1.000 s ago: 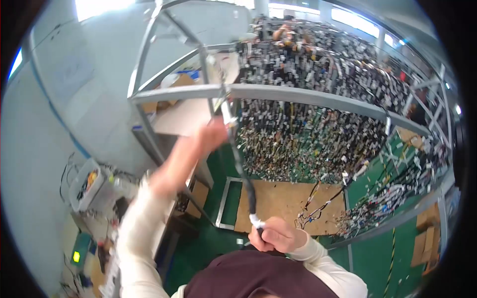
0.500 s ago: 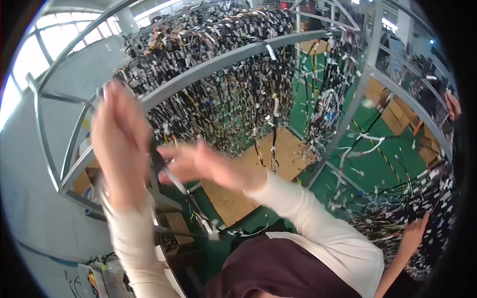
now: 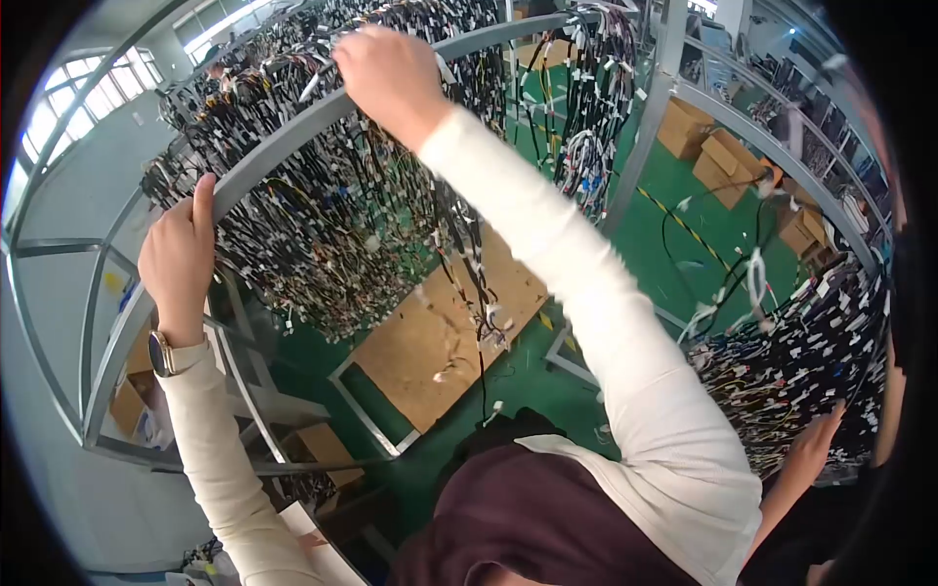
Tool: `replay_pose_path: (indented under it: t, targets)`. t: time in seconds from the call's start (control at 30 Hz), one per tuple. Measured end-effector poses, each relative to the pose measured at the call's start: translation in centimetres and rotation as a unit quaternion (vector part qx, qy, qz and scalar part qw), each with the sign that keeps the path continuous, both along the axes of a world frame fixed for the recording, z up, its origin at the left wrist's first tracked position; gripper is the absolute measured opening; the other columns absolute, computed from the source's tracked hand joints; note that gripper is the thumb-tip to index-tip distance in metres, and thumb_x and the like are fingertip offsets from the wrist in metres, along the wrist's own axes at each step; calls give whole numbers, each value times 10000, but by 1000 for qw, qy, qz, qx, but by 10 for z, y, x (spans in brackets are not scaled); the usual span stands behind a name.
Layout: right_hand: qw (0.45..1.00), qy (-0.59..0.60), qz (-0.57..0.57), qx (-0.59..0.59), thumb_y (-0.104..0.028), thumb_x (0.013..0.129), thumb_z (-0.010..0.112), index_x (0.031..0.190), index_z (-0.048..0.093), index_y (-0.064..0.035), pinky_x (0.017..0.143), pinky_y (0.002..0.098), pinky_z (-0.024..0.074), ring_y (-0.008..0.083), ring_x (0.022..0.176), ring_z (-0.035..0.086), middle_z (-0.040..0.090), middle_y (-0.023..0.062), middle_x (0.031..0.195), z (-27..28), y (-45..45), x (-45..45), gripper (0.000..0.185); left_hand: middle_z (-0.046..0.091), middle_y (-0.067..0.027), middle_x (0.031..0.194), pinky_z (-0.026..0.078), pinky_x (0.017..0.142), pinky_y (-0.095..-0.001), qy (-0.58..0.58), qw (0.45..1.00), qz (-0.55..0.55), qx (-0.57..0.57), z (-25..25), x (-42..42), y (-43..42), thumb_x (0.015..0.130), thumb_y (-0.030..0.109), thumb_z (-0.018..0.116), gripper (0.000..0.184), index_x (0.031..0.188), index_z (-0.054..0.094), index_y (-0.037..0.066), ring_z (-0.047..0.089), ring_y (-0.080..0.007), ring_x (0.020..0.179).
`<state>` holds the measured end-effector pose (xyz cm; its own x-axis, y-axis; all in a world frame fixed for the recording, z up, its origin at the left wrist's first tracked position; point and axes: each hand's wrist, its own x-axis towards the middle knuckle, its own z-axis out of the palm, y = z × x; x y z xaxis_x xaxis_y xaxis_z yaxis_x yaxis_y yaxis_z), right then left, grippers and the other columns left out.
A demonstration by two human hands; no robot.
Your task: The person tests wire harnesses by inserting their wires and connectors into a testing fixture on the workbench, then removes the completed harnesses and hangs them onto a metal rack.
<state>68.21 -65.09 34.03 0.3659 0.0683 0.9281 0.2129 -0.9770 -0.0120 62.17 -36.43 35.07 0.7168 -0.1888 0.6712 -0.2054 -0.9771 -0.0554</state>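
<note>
My left hand, with a watch at its wrist, is closed around the near end of a grey metal rail, thumb upward. Farther along, my right hand lies over the top of this rail with its fingers curled down. What it grips is hidden; a pale sleeve piece shows beside its fingertips. Dense bunches of wire harnesses with white connectors hang behind and below the rail. Some blurred wires with connectors dangle below my right arm.
A brown board lies low on the green floor. Cardboard boxes stand at the right behind another frame post. More harnesses hang at the right, where another person's hand reaches in.
Both hands have moved up and onto the rail from in front of it. The right hand has gone higher and farther along. The view has shifted, and the loose wires below have swung.
</note>
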Motion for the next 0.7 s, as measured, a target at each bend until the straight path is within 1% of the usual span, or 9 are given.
replay_pose_path:
  t: [0.07,0.1,0.2,0.33,0.4,0.53,0.57,0.63,0.7]
  targets:
    - [997,20,-49,-61,-143,932,599,686,631,-138,493,281,457,128,566,594,613,22,643,20,2,40,249,655,-177,705,476,626,-484,-56,998,14,-6,-6,2,-1,1011,601,392,664,743,696,75,651,-402,744]
    - [999,29,19,2,-290,806,720,836,722,-17,783,493,559,384,870,706,729,168,869,25,-15,94,275,664,-166,710,484,621,-473,-78,997,18,10,-8,2,-1,1012,599,394,650,767,715,89,655,-393,729]
    - [992,112,62,-9,-277,831,716,872,724,-3,770,491,544,386,834,685,687,209,795,43,-34,32,278,669,-163,722,490,619,-465,-73,997,19,5,-9,2,-1,1016,587,395,626,811,739,105,658,-388,731]
    - [988,-131,68,56,-430,897,683,1267,638,-53,1009,511,429,441,1240,497,518,320,1313,-13,-48,-63,531,675,-157,759,495,648,-448,-84,996,6,-10,-13,3,2,1015,578,406,567,948,757,137,659,-384,762]
    - [996,-83,19,20,-401,931,662,1431,527,-132,1044,531,387,484,1291,410,389,318,1417,-66,-46,-71,584,675,-154,772,495,658,-440,-55,998,41,2,-13,10,7,1013,587,396,565,968,759,156,657,-379,784]
    - [951,191,84,229,-114,991,550,1461,515,-157,811,431,514,423,952,633,589,270,1173,-69,-38,-78,473,663,-140,774,489,667,-406,-43,998,48,26,-15,11,14,1023,570,380,520,1059,752,209,648,-365,767]
    - [949,192,84,234,-114,991,550,1461,515,-157,811,431,514,423,952,633,589,270,1173,-74,-43,-72,473,663,-131,777,491,673,-395,-42,998,46,17,-14,13,15,1027,562,377,499,1103,740,229,649,-353,760]
    - [974,-103,183,85,-59,989,503,1421,552,-103,739,398,513,374,859,662,655,218,1024,-81,-63,-50,437,661,-107,786,495,694,-370,-38,998,45,31,-15,15,18,1036,538,369,459,1215,701,276,651,-315,741]
    - [960,-51,235,142,-97,986,524,1383,577,-51,737,360,518,316,816,662,697,179,1001,-72,-83,-33,403,662,-106,792,495,695,-367,-42,998,41,23,-14,17,17,1039,527,369,453,1225,696,276,652,-309,742]
